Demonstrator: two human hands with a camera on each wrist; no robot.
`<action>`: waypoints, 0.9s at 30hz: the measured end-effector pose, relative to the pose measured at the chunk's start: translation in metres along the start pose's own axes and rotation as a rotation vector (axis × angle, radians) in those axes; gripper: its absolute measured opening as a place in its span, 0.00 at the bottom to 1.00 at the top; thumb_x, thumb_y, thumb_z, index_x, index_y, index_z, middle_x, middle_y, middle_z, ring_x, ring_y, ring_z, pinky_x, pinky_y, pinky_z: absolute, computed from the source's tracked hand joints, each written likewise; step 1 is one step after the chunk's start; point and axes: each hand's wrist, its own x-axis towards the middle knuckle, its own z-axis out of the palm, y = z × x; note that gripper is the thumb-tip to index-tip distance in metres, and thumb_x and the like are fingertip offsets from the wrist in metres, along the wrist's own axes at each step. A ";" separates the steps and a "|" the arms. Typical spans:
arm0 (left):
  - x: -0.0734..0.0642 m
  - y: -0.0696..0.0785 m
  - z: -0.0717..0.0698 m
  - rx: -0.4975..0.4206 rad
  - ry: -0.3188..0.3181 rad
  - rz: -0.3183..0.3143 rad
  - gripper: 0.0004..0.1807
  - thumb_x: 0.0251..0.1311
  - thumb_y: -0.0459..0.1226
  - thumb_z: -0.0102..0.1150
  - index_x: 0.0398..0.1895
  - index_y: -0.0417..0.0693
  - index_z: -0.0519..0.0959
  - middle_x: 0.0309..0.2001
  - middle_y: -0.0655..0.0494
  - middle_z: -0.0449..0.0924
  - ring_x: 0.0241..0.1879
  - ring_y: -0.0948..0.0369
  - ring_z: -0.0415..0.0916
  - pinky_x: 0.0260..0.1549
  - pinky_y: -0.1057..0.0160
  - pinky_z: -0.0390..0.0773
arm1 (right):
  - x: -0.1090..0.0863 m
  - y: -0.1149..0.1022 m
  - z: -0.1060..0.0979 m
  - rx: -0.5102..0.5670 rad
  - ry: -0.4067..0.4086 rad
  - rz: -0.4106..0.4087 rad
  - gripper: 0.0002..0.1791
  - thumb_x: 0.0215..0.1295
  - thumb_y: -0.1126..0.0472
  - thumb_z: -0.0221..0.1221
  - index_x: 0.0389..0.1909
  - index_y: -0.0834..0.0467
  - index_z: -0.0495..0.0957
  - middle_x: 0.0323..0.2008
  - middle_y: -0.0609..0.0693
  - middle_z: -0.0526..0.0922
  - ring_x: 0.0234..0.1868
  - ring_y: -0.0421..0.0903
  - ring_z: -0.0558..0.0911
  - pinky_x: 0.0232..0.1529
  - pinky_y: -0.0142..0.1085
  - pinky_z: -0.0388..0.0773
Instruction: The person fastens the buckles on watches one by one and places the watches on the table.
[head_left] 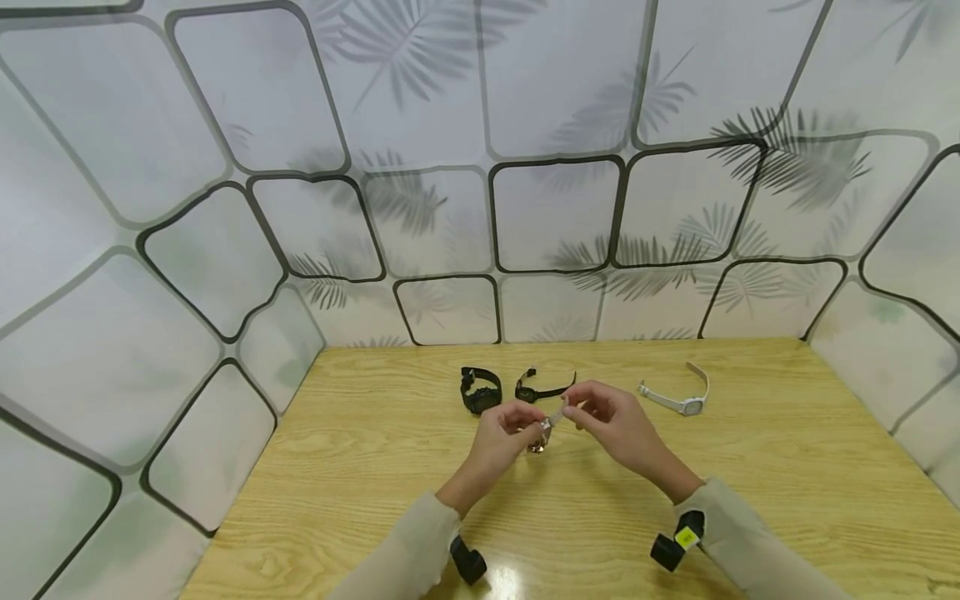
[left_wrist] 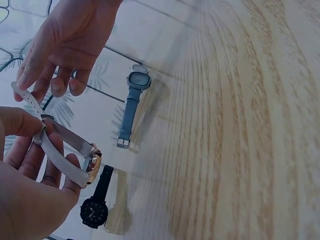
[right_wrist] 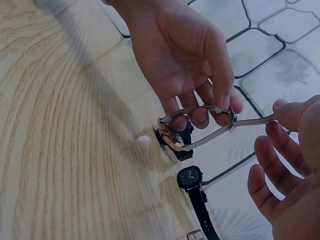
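Observation:
A wristwatch with a rose-gold case and a pale strap is held up above the table between both hands. My left hand pinches it at the buckle, and its strap forms a closed loop with the case hanging at the bottom. The strap's tail passes through the buckle and sticks out. My right hand pinches the tip of that tail between thumb and forefinger, its other fingers loosely bent. Part of the buckle hides behind the left thumb in the left wrist view.
Beyond the hands on the wooden table lie a chunky black watch, a slim black watch and, further right, a white watch. A patterned cloth surrounds the table's back and sides.

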 end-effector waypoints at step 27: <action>-0.001 0.002 0.003 0.085 0.041 -0.002 0.06 0.67 0.35 0.68 0.40 0.41 0.89 0.36 0.45 0.88 0.31 0.54 0.84 0.31 0.57 0.85 | 0.001 -0.008 -0.001 0.009 -0.020 -0.011 0.07 0.73 0.62 0.63 0.48 0.52 0.83 0.40 0.50 0.85 0.31 0.42 0.84 0.30 0.41 0.82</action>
